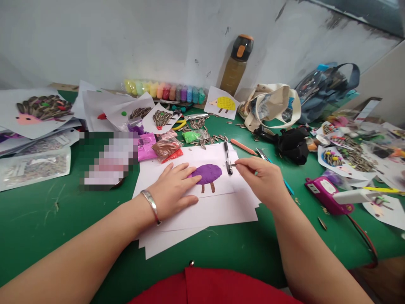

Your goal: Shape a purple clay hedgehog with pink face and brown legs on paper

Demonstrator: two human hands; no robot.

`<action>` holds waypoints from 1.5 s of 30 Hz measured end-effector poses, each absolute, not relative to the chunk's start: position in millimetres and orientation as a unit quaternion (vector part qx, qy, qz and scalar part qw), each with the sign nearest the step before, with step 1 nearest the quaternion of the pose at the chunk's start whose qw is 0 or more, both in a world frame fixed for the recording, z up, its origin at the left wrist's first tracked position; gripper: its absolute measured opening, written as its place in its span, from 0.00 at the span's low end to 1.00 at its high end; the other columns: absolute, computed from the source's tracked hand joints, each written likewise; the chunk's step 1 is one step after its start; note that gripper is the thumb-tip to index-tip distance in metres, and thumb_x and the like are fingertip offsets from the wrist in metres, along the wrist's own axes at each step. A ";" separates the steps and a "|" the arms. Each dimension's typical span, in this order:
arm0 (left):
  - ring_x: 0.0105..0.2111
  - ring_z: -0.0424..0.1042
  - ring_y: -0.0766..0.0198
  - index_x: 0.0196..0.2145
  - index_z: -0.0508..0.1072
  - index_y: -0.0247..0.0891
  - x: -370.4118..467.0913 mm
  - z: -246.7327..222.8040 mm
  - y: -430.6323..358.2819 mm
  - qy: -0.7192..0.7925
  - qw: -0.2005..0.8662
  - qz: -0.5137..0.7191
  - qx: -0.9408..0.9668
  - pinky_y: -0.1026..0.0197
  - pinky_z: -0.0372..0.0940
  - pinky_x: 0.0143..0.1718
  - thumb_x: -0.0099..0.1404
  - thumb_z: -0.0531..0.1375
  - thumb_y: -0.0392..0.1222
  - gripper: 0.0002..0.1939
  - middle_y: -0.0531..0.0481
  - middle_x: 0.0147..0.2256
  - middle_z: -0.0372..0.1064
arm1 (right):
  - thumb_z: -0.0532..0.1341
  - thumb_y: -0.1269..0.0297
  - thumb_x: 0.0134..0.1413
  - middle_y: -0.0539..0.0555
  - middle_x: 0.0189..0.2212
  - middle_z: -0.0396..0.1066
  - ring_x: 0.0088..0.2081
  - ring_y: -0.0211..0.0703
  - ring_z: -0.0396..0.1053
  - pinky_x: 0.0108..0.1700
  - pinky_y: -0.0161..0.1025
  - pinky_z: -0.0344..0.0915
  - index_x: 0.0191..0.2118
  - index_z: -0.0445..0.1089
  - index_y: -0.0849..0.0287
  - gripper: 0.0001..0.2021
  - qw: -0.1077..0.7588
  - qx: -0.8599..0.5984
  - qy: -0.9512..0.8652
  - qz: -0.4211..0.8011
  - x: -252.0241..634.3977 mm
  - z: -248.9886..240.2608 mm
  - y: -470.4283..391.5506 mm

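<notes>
A stack of white paper (221, 211) lies in front of me, bearing a flat purple clay oval (209, 173) with two short brown legs below it. My left hand (174, 190) rests flat on the paper, fingers spread, fingertips at the oval's left edge. To the right, my right hand (257, 175) pinches thumb and forefinger on a small thin dark piece (233, 164), too small to identify. A black and clear pen (228, 158) lies on the paper just left of those fingertips.
Behind the paper are clay packets (166, 147), sunflower seeds (198, 123) and an orange stick (243, 147). A bottle (237, 63) leans against the wall. At right are a black pouch (292, 145) and a magenta device (327, 195); at left, seed-covered pictures (44, 109).
</notes>
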State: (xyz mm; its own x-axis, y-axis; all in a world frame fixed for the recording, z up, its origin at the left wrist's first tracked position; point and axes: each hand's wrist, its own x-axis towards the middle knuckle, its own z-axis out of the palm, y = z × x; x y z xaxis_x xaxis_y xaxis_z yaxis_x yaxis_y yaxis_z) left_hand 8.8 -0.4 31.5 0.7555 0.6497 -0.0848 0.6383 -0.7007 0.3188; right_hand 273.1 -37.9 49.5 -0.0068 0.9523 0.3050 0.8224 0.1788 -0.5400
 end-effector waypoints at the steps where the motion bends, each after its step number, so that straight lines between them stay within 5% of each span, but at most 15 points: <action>1: 0.63 0.53 0.40 0.59 0.66 0.40 8.8 31.4 -0.2 0.351 0.166 0.014 0.921 0.30 0.46 0.61 0.66 0.58 0.48 0.25 0.38 0.63 0.58 | 0.59 0.67 0.59 0.51 0.31 0.76 0.34 0.42 0.71 0.38 0.38 0.64 0.36 0.77 0.54 0.08 0.312 -0.644 -0.691 0.102 278.3 49.4 -36.4; 25: 0.64 0.53 0.42 0.60 0.65 0.45 1.1 14.3 -0.1 0.345 0.140 0.055 0.926 0.32 0.47 0.62 0.67 0.57 0.50 0.25 0.42 0.63 0.59 | 0.60 0.65 0.56 0.52 0.35 0.76 0.34 0.42 0.71 0.39 0.40 0.66 0.37 0.76 0.56 0.07 0.348 -0.660 -0.628 0.219 291.7 25.5 -14.9; 35: 0.63 0.54 0.41 0.60 0.66 0.43 3.7 24.4 -0.3 0.348 0.159 0.030 0.924 0.31 0.47 0.61 0.67 0.57 0.50 0.25 0.41 0.63 0.58 | 0.56 0.71 0.62 0.50 0.33 0.73 0.37 0.40 0.69 0.40 0.36 0.61 0.38 0.74 0.55 0.09 0.159 -0.503 -0.815 0.240 257.9 48.0 -45.3; 45: 0.64 0.53 0.41 0.60 0.66 0.42 7.4 27.8 0.0 0.352 0.159 0.010 0.922 0.31 0.46 0.62 0.66 0.58 0.49 0.26 0.40 0.64 0.58 | 0.56 0.71 0.62 0.48 0.36 0.76 0.39 0.38 0.71 0.41 0.35 0.60 0.37 0.75 0.55 0.10 0.143 -0.510 -0.804 0.271 252.8 40.1 -41.9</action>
